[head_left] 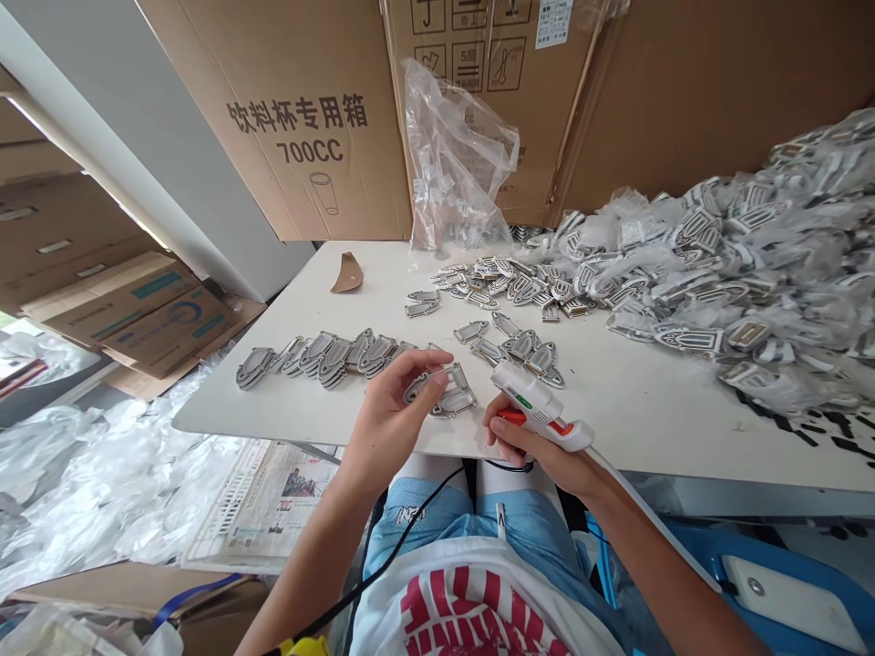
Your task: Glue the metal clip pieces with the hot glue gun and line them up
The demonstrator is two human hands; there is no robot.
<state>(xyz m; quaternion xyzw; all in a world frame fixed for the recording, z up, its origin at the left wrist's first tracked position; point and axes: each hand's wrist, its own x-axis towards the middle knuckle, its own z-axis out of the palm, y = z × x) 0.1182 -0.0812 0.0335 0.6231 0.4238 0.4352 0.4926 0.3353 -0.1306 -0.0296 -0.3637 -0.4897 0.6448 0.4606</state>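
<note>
My left hand (391, 412) is closed, thumb against fingers, on a silver-grey frame-shaped piece (457, 399) just above the table's front edge. The fingers cover part of the piece. My right hand (547, 454) is wrapped round a white glue gun (531, 397) with an orange trigger. Its nozzle end points up and left, a short gap to the right of the piece. Behind the gun lie several loose pieces of the same kind (525, 348). To the left of my left hand, overlapping stacks of these pieces (333, 360) stand in a row.
A heap of plastic-wrapped pieces (711, 273) covers the table's right rear, with unwrapped ones (492, 281) beside it. A clear plastic bag (455, 155) stands against cardboard boxes (273, 173). A brown scrap (347, 273) lies at back left. A phone (793, 601) rests on blue plastic at lower right.
</note>
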